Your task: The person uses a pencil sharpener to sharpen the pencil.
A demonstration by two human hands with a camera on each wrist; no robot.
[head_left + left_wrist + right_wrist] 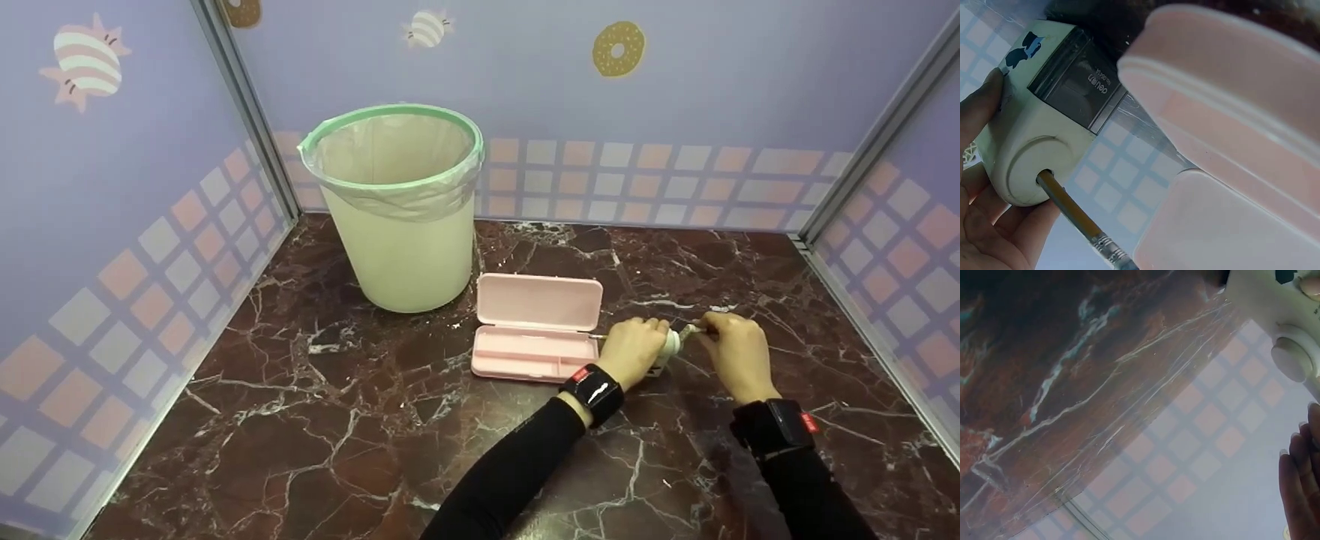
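Note:
My left hand (636, 349) grips a white pencil sharpener (670, 345) standing on the marble table just right of an open pink pencil case (536, 330). In the left wrist view a yellow pencil (1072, 214) is pushed into the hole of the sharpener (1044, 129), with my fingers (982, 225) curled round its body and the pencil case (1230, 169) close beside it. My right hand (716, 331) pinches the sharpener's crank handle (691, 329) on its right side. The right wrist view shows the sharpener's end (1275, 309), the crank hub (1292, 360) and my fingertips (1303, 484).
A pale green waste bin (397, 206) with a plastic liner stands at the back left of the dark marble table (337, 420). Patterned partition walls (675, 112) close in the table on the left, back and right.

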